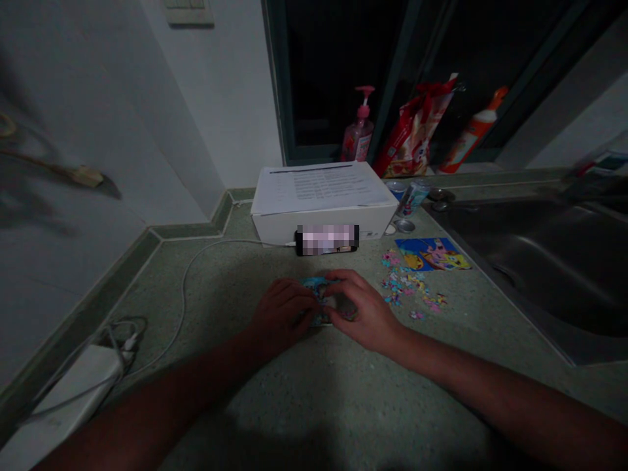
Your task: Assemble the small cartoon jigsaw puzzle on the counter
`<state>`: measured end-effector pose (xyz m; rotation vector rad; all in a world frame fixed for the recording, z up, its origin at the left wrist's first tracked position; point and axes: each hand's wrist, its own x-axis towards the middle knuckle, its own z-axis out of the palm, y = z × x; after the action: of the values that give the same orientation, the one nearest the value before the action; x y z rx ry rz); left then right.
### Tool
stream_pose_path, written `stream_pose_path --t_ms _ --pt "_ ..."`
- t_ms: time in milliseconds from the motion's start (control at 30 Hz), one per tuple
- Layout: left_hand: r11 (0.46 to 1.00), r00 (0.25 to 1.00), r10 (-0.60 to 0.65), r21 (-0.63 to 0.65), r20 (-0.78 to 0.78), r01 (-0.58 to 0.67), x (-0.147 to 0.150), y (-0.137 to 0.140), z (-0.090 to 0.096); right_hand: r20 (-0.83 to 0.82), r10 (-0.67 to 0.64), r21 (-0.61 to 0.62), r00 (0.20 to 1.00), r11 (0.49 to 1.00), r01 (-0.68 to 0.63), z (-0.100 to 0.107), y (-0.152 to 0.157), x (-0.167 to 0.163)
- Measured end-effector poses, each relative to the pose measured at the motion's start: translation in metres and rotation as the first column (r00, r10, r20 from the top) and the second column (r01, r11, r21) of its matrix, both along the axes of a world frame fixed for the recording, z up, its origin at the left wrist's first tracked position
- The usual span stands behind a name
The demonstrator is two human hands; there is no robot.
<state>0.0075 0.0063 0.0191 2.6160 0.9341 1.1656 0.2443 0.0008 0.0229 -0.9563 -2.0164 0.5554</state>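
A small, partly hidden jigsaw puzzle (pixel 314 282) in blue and mixed colours lies on the counter between my hands. My left hand (pixel 284 306) rests over its left side, fingers stretched out and lying on it; the left thumb is mostly hidden. From the right, my right hand (pixel 367 313) arches over the puzzle with thumb and forefinger apart, their tips at its surface. No piece can be made out in either hand. Loose puzzle pieces (pixel 405 282) lie scattered to the right, below a blue picture card (pixel 434 254) with yellow and pink cartoon figures.
Behind my hands a phone (pixel 326 241) with a cable leans against a white box (pixel 324 196) topped with printed paper. A can (pixel 415 196) stands beside it. The sink (pixel 540 261) is at the right, a power strip (pixel 73 392) at the lower left. Bottles and a bag line the windowsill.
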Motion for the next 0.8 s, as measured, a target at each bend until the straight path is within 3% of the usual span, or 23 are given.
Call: stream_pose_path --t_ms 200,500,800 --pt "1.000 1.000 0.015 0.006 0.001 -0.015 0.0004 0.0031 -0.0045 0.028 -0.025 -0.021 0.999 0.999 0.025 -0.0021 0.0003 0.0013" --pt "0.991 0.997 0.025 -0.126 -0.078 -0.035 -0.0013 0.0019 -0.0040 0.058 -0.029 0.031 0.998 0.999 0.028 -0.0031 0.0007 0.0005" --pt "0.998 1.000 -0.015 0.059 0.024 0.014 0.0003 0.0051 -0.0061 0.082 -0.026 0.074 0.996 0.997 0.020 -0.0073 0.0036 0.0024"
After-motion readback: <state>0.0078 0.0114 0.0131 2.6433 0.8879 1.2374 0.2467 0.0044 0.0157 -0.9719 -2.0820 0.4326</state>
